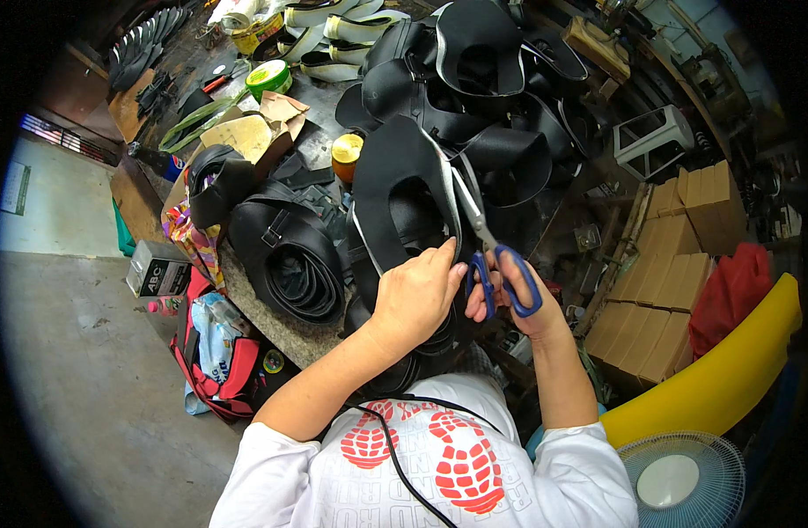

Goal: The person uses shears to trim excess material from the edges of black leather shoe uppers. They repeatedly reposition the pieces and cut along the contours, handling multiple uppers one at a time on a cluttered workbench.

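A black leather shoe upper (391,158) with a pale inner edge stands curved in front of me on the workbench. My left hand (415,301) grips its near edge, fingers closed and pointing away from me. In my right hand (534,310) is a pair of scissors (476,209) with blue handles, my fingers through the loops. Its blades are parted and lie along the upper's right pale edge. Behind it, more black uppers (481,44) form a heap. Left of my left hand lies a stack of nested black pieces (290,264) with a small buckle.
Beyond the upper are an orange-yellow jar (346,157), a green round tin (268,79) and pale-lined strips (360,26). To the right stand cardboard boxes (655,304), a red cloth (734,295), a yellow curved object (712,370) and a fan (681,480). A red bag (237,361) sits at lower left.
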The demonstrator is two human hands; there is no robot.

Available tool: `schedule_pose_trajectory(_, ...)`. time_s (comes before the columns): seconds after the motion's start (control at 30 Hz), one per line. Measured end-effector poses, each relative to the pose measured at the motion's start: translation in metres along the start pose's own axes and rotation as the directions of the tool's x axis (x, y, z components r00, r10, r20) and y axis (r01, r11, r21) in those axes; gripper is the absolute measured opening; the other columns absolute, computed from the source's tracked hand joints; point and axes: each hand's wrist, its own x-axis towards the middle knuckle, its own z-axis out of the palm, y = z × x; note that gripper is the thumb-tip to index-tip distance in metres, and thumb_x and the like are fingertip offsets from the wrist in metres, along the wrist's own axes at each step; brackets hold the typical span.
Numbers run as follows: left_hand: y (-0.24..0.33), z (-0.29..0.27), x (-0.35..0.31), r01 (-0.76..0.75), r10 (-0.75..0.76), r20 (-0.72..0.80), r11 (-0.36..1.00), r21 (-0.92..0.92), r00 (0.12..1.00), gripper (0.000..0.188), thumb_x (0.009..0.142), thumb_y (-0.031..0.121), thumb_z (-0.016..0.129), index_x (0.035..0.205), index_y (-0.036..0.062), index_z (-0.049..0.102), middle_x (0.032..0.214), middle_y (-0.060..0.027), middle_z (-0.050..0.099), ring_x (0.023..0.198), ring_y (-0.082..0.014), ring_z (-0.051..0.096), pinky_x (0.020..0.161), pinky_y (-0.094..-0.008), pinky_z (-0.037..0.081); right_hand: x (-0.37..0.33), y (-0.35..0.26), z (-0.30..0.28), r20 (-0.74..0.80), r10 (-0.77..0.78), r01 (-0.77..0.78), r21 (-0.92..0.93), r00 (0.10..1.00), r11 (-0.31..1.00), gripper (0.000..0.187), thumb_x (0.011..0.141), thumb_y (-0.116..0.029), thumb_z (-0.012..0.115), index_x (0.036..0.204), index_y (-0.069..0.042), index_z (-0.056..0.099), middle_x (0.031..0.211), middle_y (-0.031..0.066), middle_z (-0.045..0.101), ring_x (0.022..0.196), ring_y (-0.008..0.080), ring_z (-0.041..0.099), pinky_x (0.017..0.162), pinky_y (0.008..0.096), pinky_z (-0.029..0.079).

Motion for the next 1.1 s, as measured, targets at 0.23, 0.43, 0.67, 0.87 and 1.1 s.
schedule_pose_trajectory(0.23,-0.009,-0.001,-0.002,0.067,-0.062,0.046,0.991,-0.116,0.997,0.019,0.092,0.011,0.058,0.107,-0.0003,0.057,0.088,-0.0201,0.066,0.077,-0.0373,0.066,0.065,-0.0437,0.053,0.010,-0.005,0.003,-0.038,-0.053,0.053,0.006,0.998,0.999,0.044,0.099,-0.047,0.051,0.094,-0.003,0.054,0.066,0.0105,0.063,0.055,0.0157,0.064,0.049,0.0216,0.050)
schedule_pose_trajectory(0.43,-0.013,0.001,-0.001,0.086,-0.094,-0.037,0.983,-0.165,0.995,0.018,0.092,0.010,0.058,0.107,-0.0009,0.058,0.081,-0.0211,0.065,0.074,-0.0394,0.065,0.062,-0.0452,0.052,0.016,0.009,0.015,-0.091,-0.075,0.085,0.111,0.993,0.990,0.045,0.099,-0.048,0.050,0.093,-0.004,0.053,0.063,0.0080,0.062,0.050,0.0136,0.060,0.046,0.0216,0.047)
schedule_pose_trajectory(0.67,-0.018,-0.003,-0.010,0.129,-0.134,-0.005,0.960,-0.249,0.991,0.025,0.093,0.012,0.058,0.113,-0.0022,0.058,0.086,-0.0227,0.066,0.078,-0.0388,0.066,0.067,-0.0440,0.052,0.016,0.012,0.025,-0.114,-0.090,0.096,0.053,0.989,0.994,0.044,0.099,-0.048,0.051,0.094,-0.004,0.053,0.062,0.0086,0.061,0.049,0.0136,0.059,0.046,0.0218,0.045)
schedule_pose_trajectory(0.87,-0.027,-0.009,0.019,0.379,-0.391,0.103,0.740,-0.555,0.914,0.062,0.096,0.028,0.056,0.142,-0.0049,0.031,0.099,-0.0270,0.064,0.088,-0.0376,0.066,0.079,-0.0400,0.050,0.009,0.007,0.024,-0.202,-0.077,0.003,-0.342,0.976,0.940,0.026,0.095,-0.028,0.064,0.085,-0.006,0.054,0.060,0.0035,0.060,0.050,0.0102,0.059,0.047,0.0219,0.045)
schedule_pose_trajectory(1.1,-0.032,-0.004,0.042,0.354,-0.312,0.176,0.739,-0.573,0.934,0.058,0.102,0.023,0.045,0.145,-0.0097,0.025,0.100,-0.0313,0.062,0.096,-0.0405,0.064,0.083,-0.0384,0.048,0.006,0.006,0.021,-0.038,-0.079,0.071,-0.174,0.996,0.982,0.041,0.094,-0.044,0.061,0.095,-0.004,0.052,0.064,0.0075,0.061,0.054,0.0133,0.060,0.049,0.0221,0.047)
